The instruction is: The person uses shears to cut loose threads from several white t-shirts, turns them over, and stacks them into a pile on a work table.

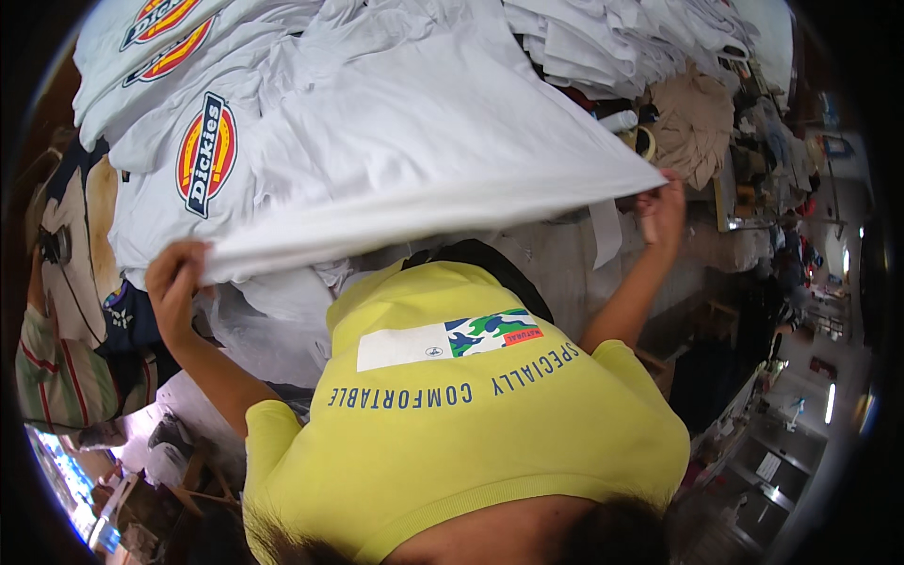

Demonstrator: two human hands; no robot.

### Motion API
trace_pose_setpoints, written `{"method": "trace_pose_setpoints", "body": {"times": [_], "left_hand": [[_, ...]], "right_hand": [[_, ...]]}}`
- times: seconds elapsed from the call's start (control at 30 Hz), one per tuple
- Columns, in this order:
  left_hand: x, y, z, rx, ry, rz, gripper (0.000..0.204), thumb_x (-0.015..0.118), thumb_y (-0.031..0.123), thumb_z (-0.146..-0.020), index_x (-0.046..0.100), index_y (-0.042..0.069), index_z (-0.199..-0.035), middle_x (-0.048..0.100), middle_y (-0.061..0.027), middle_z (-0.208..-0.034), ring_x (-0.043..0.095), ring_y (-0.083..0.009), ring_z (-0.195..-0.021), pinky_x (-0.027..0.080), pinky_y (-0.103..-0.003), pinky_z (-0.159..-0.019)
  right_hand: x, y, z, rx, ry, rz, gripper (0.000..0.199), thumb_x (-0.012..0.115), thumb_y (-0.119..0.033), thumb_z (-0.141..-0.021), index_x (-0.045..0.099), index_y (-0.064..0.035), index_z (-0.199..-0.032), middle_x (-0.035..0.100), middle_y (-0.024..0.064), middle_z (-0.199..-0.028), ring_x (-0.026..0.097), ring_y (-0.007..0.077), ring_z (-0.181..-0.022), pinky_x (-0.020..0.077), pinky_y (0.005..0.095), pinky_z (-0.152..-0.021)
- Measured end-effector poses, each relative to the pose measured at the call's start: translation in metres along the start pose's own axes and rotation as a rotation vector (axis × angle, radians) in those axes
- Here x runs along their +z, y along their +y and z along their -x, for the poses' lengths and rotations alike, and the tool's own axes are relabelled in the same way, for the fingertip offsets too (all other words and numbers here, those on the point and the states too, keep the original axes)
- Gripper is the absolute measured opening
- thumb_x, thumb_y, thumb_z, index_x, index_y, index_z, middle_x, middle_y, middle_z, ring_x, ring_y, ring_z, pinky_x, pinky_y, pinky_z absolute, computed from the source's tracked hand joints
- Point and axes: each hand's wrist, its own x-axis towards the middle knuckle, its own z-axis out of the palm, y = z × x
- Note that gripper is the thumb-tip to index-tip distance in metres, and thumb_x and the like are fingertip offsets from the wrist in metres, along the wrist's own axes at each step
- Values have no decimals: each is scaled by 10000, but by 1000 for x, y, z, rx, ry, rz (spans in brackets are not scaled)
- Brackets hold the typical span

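My left hand grips the left corner of a white T-shirt and my right hand pinches its right corner. The shirt is stretched flat between them, held up in front of my chest. It bears an oval red, yellow and blue logo near its left side. My yellow shirt with a printed patch fills the lower middle of the view, both forearms rising from it.
More white logo shirts are piled at the upper left, and folded white garments at the upper right. A beige cloth lies beside them. A striped sleeve shows at the left edge. Cluttered workshop floor and shelves lie to the right.
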Motion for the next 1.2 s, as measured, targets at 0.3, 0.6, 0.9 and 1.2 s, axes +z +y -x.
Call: {"method": "trace_pose_setpoints", "body": {"times": [0.3,0.6,0.9,1.2], "left_hand": [[48,-88,-46,-355,80,215,200,513,173,-856,631,45,-954,582,-1,-822,505,-56,-657,445,-211,-610],[94,-113,-51,229,170,-724,187,644,224,-767,636,48,-830,556,-87,-879,515,-282,-841,419,-381,-698],[51,-126,-48,285,203,-916,161,677,186,-719,601,44,-718,545,-65,-907,503,-258,-864,416,-389,-720],[63,-61,-49,515,-212,-719,142,638,125,-748,533,38,-787,538,-79,-674,546,-267,-696,412,-366,-701]], "right_hand": [[172,-15,-181,-331,-387,107,294,483,-59,-840,510,25,-1121,606,163,-1008,605,232,-905,500,339,-771],[235,165,-109,-858,-484,1224,400,547,-272,-842,499,-150,-1220,429,161,-1311,403,332,-1206,327,430,-981],[249,171,-124,-729,-400,1520,320,533,-208,-833,524,-163,-1150,574,91,-913,564,291,-850,436,483,-728],[309,177,-118,-534,-594,1478,252,597,-204,-794,554,-147,-1035,637,106,-771,631,234,-743,479,368,-627]]}}
